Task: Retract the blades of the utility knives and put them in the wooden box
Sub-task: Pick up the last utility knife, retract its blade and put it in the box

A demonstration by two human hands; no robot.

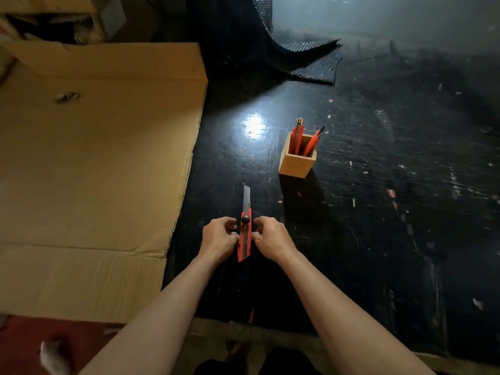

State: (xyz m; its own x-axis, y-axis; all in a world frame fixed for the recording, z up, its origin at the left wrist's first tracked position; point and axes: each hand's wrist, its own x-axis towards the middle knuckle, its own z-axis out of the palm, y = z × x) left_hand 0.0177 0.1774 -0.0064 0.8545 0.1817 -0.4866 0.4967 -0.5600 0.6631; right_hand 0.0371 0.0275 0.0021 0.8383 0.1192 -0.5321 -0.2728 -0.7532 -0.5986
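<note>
A red utility knife (244,249) with a black knob is held upright between both hands over the black table, its silver blade sticking out away from me. My left hand (218,238) grips its left side and my right hand (272,238) grips its right side, fingers near the knob. Farther back to the right stands the small wooden box (295,164), open at the top. Inside it lean two red utility knives (297,139), one at the left and one slanting to the right.
A large flattened cardboard sheet (94,158) covers the left side of the black table (378,212). A dark textured mat (305,60) lies at the back. Small scraps dot the table's right part. The table's front edge runs below my forearms.
</note>
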